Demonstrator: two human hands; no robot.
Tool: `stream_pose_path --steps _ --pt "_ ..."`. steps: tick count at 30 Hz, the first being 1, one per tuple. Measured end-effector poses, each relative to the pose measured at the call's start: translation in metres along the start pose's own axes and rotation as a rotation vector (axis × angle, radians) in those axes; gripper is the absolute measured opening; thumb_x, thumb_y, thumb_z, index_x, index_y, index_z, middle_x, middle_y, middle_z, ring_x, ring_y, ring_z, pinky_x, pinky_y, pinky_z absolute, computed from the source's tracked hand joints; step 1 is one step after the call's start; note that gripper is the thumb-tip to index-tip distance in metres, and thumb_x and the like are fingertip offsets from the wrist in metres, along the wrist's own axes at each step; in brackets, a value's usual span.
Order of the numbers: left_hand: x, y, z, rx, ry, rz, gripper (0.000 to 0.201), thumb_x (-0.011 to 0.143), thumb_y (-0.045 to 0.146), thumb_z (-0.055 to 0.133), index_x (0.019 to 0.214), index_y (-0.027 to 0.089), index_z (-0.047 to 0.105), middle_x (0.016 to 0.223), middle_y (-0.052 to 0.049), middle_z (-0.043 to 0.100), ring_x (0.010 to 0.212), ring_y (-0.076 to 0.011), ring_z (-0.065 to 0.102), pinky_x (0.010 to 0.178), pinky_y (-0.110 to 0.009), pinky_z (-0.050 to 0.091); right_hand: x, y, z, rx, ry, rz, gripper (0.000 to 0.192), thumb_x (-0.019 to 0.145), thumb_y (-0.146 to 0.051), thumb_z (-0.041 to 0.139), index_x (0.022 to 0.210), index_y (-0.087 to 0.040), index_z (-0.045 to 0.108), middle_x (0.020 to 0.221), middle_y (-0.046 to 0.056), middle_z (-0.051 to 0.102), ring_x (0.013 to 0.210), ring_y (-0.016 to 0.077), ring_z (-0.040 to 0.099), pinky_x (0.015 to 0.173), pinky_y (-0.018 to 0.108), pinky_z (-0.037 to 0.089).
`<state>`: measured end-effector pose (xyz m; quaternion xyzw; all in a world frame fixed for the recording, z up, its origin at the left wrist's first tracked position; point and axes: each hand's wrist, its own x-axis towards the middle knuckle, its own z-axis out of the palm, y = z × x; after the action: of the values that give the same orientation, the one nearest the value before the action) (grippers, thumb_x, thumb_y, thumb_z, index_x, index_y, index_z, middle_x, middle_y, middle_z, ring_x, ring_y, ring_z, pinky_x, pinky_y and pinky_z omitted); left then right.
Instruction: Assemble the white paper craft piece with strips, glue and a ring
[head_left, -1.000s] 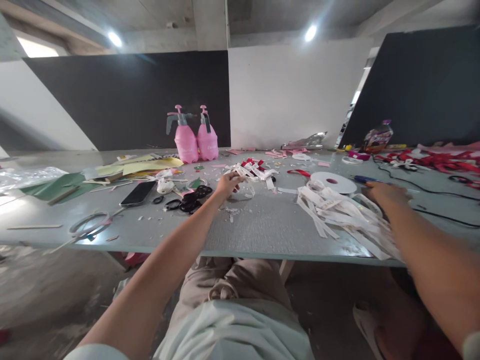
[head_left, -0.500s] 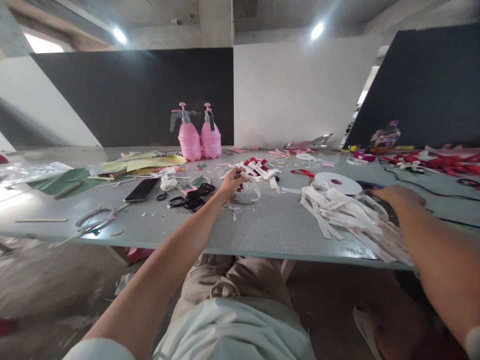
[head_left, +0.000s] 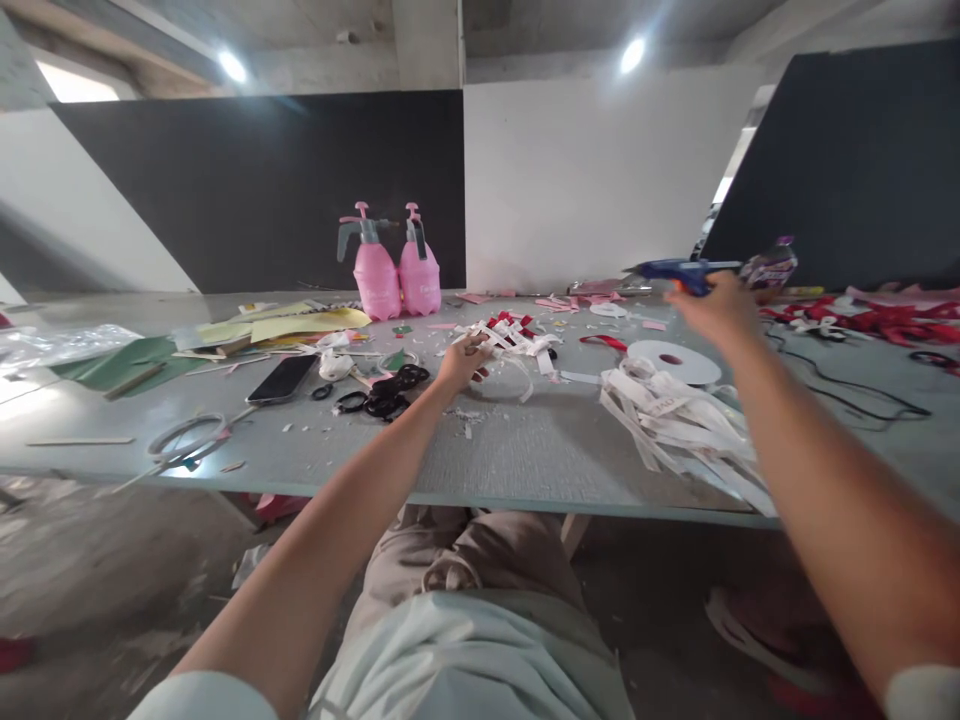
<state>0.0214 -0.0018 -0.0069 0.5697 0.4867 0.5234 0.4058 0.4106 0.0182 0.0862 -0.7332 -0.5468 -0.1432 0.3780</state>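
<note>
My right hand (head_left: 716, 310) is raised over the table's right side, closed around a blue glue gun (head_left: 667, 268) whose nozzle points left. My left hand (head_left: 463, 362) rests low over the middle of the table, its fingers pinched on a white printed ribbon (head_left: 525, 385) that curls off to the right. Just beyond it lies a small pile of red and white ribbon pieces (head_left: 517, 335). Below my right hand are a white spool (head_left: 673, 362) and a loose heap of white ribbon strips (head_left: 675, 410).
Two pink spray bottles (head_left: 376, 280) stand at the back. To the left are a phone (head_left: 283, 379), black scissors (head_left: 386, 395), green sheets (head_left: 124, 362) and yellow sheets (head_left: 300, 325). Red ribbons (head_left: 885, 322), a black cord (head_left: 840, 385) and a drink bottle (head_left: 772, 265) are at right.
My right hand has lifted the blue glue gun from the table beside the spool and brought it up and to the left. My left hand stays nearly in place with the ribbon.
</note>
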Motion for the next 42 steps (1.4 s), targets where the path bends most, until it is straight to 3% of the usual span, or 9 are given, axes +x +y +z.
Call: stream_pose_path --steps 4,7,11,17,42 --pt "0.001 0.000 -0.002 0.039 0.037 -0.024 0.024 0.090 0.032 0.073 0.105 0.014 0.069 0.091 -0.005 0.075 0.051 -0.0093 0.065 0.046 -0.018 0.044 -0.047 -0.074 0.014 0.149 -0.123 -0.101 0.058 0.088 -0.044 0.078 0.136 -0.016 0.062 0.118 0.020 0.073 0.108 0.0342 0.069 0.086 0.039 0.049" --pt "0.000 0.000 -0.001 0.066 0.037 -0.035 0.023 0.089 0.033 0.075 0.100 0.014 0.070 0.088 -0.006 0.075 0.050 -0.0103 0.066 0.045 -0.018 0.043 -0.077 -0.093 0.033 0.179 -0.126 -0.218 0.055 0.088 -0.040 0.075 0.137 -0.019 0.060 0.115 0.016 0.074 0.106 0.0350 0.069 0.086 0.040 0.050" --pt "0.000 0.000 0.001 0.105 0.046 -0.043 0.024 0.089 0.034 0.075 0.102 0.014 0.071 0.084 -0.006 0.075 0.049 -0.0111 0.066 0.044 -0.017 0.041 -0.097 -0.091 0.052 0.187 -0.123 -0.329 0.051 0.088 -0.040 0.071 0.134 -0.021 0.060 0.116 0.015 0.075 0.105 0.0353 0.070 0.084 0.040 0.051" --pt "-0.003 0.004 0.001 0.136 0.021 -0.054 0.022 0.093 0.034 0.070 0.104 0.015 0.071 0.086 -0.004 0.076 0.052 -0.0091 0.066 0.046 -0.017 0.042 -0.108 -0.092 0.055 0.162 -0.120 -0.438 0.046 0.092 -0.040 0.064 0.133 -0.019 0.060 0.119 0.016 0.075 0.103 0.0343 0.071 0.080 0.037 0.051" --pt "-0.006 0.011 0.002 0.108 0.007 -0.074 0.016 0.092 0.029 0.071 0.099 0.014 0.072 0.076 -0.001 0.072 0.051 -0.0099 0.066 0.046 -0.018 0.041 -0.114 -0.097 0.052 0.085 -0.197 -0.465 0.034 0.100 -0.033 0.056 0.131 -0.020 0.059 0.109 0.016 0.077 0.094 0.0320 0.073 0.077 0.036 0.048"
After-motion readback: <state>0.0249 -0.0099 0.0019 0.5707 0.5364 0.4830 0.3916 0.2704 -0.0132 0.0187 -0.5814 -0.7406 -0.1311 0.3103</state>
